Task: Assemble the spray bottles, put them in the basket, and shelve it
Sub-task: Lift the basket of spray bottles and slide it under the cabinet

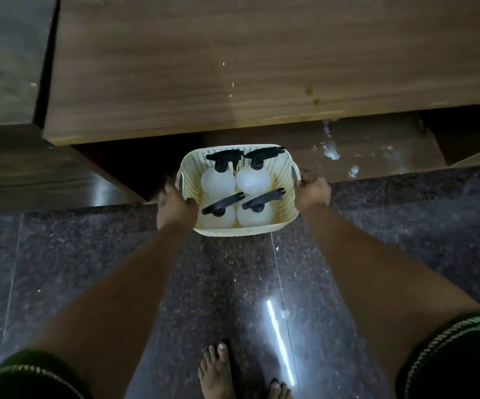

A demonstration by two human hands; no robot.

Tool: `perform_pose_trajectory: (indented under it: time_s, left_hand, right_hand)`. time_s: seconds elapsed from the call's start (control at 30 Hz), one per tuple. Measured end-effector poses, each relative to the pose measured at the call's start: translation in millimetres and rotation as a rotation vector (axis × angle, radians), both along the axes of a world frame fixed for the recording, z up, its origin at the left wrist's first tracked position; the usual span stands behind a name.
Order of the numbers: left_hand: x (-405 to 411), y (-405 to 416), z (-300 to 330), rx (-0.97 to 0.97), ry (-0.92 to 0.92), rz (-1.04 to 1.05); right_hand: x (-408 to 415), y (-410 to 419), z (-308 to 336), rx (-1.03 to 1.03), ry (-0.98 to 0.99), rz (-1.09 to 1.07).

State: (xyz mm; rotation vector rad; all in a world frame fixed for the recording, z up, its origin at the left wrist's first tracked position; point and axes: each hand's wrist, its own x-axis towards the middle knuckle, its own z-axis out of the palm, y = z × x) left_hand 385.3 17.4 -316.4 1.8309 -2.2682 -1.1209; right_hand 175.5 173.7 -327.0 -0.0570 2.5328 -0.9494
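My left hand [176, 205] and right hand [313, 191] grip the handles of the cream basket [286, 197], held above the floor [89, 254] at the shelf opening [135, 165], dark inside. Four spray bottles [251, 180] stand inside the basket; the wooden surface [233, 67] overhangs its far rim.

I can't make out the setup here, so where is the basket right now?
In the head view the basket sits at centre, held between the left hand and right hand, at the front edge of the low shelf under the wooden top.

Basket [286, 197] of bottles [251, 180] between hands [176, 204]
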Motion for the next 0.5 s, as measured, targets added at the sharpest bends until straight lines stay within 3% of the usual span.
perform_pose_trajectory:
  time_s: [0.23, 0.5]
  left_hand:
    - [-34, -55, -18, -0.052, 0.016, -0.057]
    - [-57, -100, -39, -0.066, -0.05, -0.171]
  right_hand:
    - [-37, -50, -32, -0.045, 0.068, 0.011]
    - [-65, -102, -51, -0.225, -0.03, -0.121]
